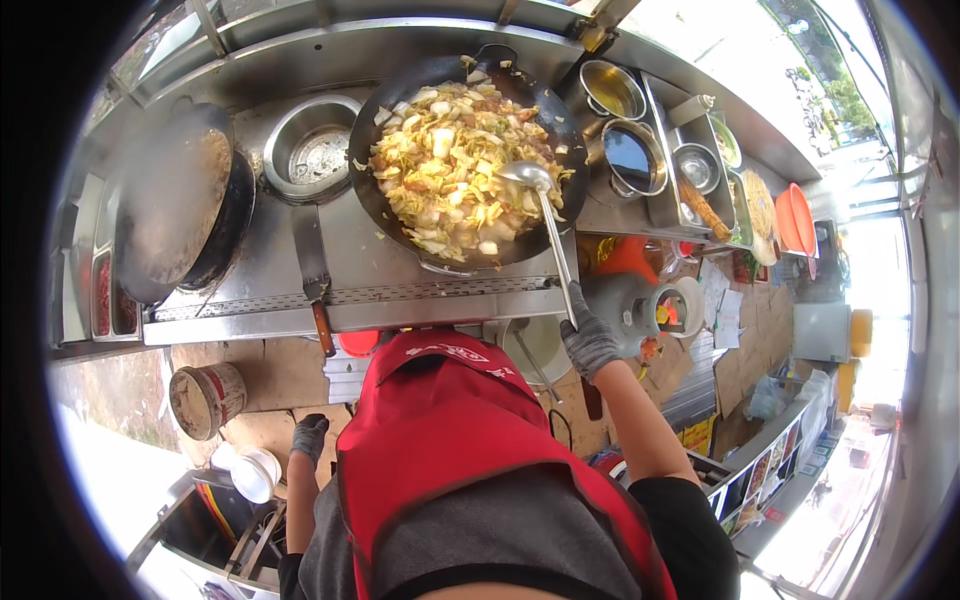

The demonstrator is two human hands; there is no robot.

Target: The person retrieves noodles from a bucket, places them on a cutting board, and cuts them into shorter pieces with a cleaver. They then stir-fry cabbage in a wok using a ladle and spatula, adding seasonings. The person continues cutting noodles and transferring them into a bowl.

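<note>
My right hand [591,339], in a grey knit glove, grips the handle of a metal ladle [556,244]. The ladle's bowl rests face down on chopped cabbage [450,161] in a large black wok [367,191], near its right side. Below the counter at the left, my left hand [310,435], gloved in grey with dark fingertips, hangs beside my body and appears to hold nothing; how far its fingers are bent is hard to see. A metal spatula [308,247] with a wooden handle lies across the counter's front edge, left of the wok.
Steam rises over a covered pan [169,202] at the left. A round metal burner well [311,150] lies between it and the wok. Pots of yellowish liquid [611,91] and dark liquid [630,159] stand right of the wok, near a bamboo brush [703,208]. A gas cylinder [626,304] stands below.
</note>
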